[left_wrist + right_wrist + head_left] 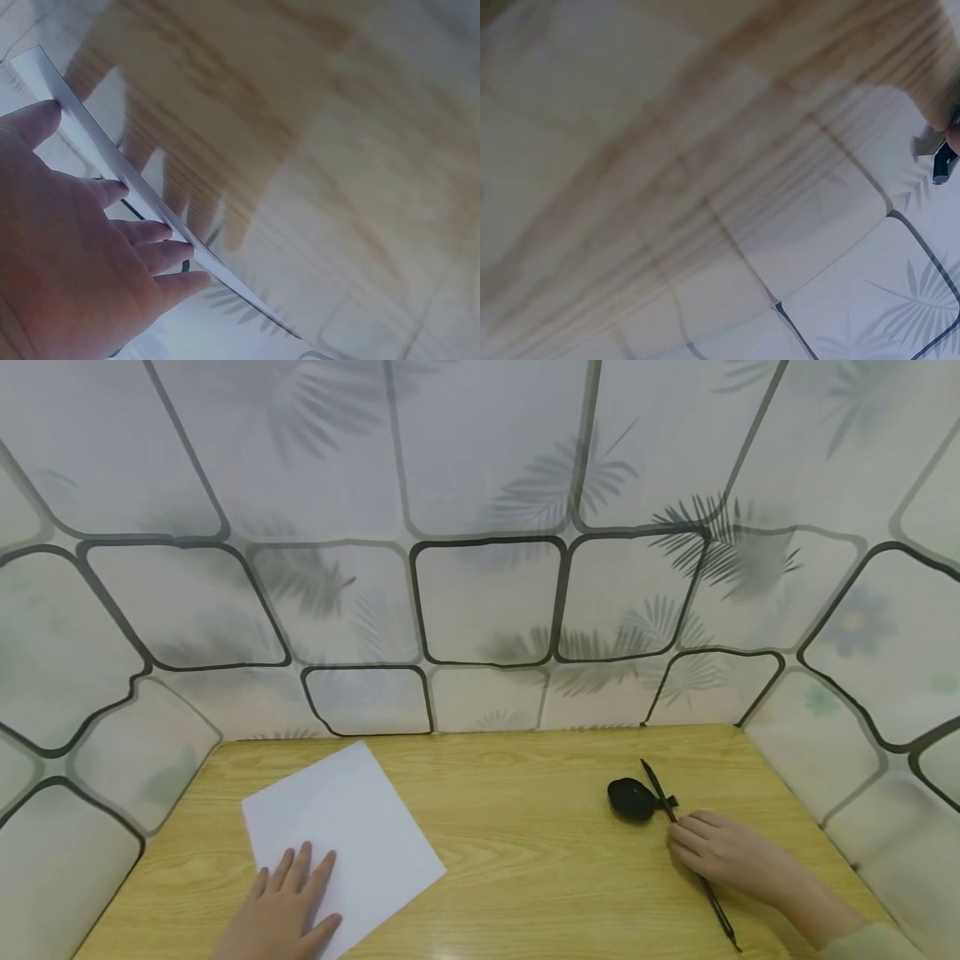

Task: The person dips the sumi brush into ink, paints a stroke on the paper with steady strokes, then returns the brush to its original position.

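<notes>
From the head view your left hand (281, 914) lies flat, fingers straight, on the white paper (345, 835) while your right hand (731, 856) curls around the black brush (686, 847) resting against the ink dish (632, 799), the left wrist view shows spread fingers (161, 255) pinning the sheet's edge, and the right wrist view shows little beyond blurred tabletop, so you seem to be picking up the brush and next need a controlled lift.

A light wooden table (525, 827) with visible grain stands enclosed on three sides by translucent white screens (487, 602) printed with black rounded outlines and grey palm leaves
</notes>
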A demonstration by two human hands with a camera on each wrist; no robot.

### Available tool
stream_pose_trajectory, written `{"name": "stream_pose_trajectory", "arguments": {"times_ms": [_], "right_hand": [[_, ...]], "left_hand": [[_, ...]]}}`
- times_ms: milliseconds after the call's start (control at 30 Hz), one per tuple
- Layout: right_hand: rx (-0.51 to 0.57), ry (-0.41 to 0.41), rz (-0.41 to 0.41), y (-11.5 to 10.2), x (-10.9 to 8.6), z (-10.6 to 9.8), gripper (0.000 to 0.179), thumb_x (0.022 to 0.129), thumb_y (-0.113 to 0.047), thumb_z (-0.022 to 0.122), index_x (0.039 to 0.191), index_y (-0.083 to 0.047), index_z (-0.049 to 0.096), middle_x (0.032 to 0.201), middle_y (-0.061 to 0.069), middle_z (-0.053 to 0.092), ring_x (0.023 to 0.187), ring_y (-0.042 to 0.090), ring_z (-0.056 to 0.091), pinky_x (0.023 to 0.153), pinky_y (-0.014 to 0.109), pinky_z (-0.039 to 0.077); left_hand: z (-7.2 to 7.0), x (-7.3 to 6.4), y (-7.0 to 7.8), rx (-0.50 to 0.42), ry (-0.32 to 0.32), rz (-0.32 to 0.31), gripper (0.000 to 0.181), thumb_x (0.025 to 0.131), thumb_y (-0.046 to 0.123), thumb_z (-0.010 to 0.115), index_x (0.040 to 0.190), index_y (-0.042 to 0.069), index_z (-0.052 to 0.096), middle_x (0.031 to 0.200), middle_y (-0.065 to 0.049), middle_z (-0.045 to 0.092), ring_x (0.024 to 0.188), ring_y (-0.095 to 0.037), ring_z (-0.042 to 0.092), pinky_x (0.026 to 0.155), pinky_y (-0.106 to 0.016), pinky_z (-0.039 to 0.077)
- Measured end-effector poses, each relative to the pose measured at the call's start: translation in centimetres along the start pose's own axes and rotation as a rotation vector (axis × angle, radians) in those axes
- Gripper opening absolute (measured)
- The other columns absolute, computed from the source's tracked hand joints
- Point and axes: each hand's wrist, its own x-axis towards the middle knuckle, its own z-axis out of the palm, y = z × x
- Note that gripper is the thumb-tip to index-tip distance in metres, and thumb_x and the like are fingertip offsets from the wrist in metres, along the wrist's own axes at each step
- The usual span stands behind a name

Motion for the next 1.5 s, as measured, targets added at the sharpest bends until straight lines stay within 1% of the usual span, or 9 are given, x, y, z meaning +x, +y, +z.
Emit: {"name": "stream_pose_trajectory", "arguments": {"times_ms": [100,300,567,833,1233,1500], "right_hand": [[-0.004,-0.004,-0.006,0.0,0.0,0.1,0.070,0.114,0.005,0.009,0.098,-0.011,0.075,0.100,0.005,0.074,0.087,0.018,0.069,0.077,0.033,0.057],[-0.002,-0.010,-0.011,0.0,0.0,0.2,0.071,0.114,0.005,0.008,0.097,-0.011,0.075,0.100,0.004,0.074,0.086,0.018,0.068,0.077,0.033,0.057],[0.005,-0.001,-0.014,0.0,-0.1,0.3,0.070,0.114,0.005,0.009,0.096,-0.012,0.075,0.099,0.004,0.074,0.085,0.018,0.068,0.076,0.033,0.057],[0.005,-0.003,-0.022,0.0,-0.1,0.2,0.071,0.113,0.005,0.009,0.094,-0.012,0.075,0.098,0.005,0.074,0.084,0.019,0.068,0.075,0.033,0.058],[0.012,0.030,-0.024,0.1,0.2,-0.1,0.067,0.114,0.005,0.012,0.092,-0.012,0.073,0.097,0.005,0.072,0.083,0.019,0.067,0.074,0.033,0.058],[-0.016,0.046,-0.030,0.3,0.3,-0.1,0.069,0.114,0.006,0.012,0.091,-0.014,0.074,0.096,0.006,0.075,0.082,0.020,0.069,0.073,0.034,0.058]], "left_hand": [[-0.1,0.1,0.3,-0.013,0.002,0.009,0.084,0.096,0.059,0.067,0.155,0.002,0.050,0.160,-0.038,0.042,0.148,-0.063,0.037,0.115,-0.080,0.027],[-0.1,0.1,0.8,-0.018,0.036,0.052,0.082,0.095,0.057,0.069,0.155,0.004,0.051,0.160,-0.036,0.043,0.147,-0.061,0.040,0.115,-0.079,0.030],[-0.3,0.4,1.6,-0.043,-0.003,0.075,0.083,0.096,0.056,0.069,0.157,0.004,0.048,0.163,-0.035,0.039,0.150,-0.060,0.036,0.118,-0.079,0.026],[-0.3,0.5,2.4,-0.065,-0.002,0.107,0.082,0.096,0.056,0.069,0.157,0.004,0.049,0.163,-0.034,0.040,0.150,-0.059,0.037,0.117,-0.079,0.028],[0.0,0.7,2.9,-0.101,-0.014,0.144,0.085,0.095,0.057,0.069,0.158,0.006,0.047,0.165,-0.033,0.038,0.152,-0.058,0.035,0.118,-0.078,0.027],[0.1,0.8,3.2,-0.093,-0.015,0.177,0.084,0.096,0.058,0.067,0.159,0.006,0.046,0.166,-0.032,0.037,0.152,-0.057,0.036,0.118,-0.078,0.029]]}}
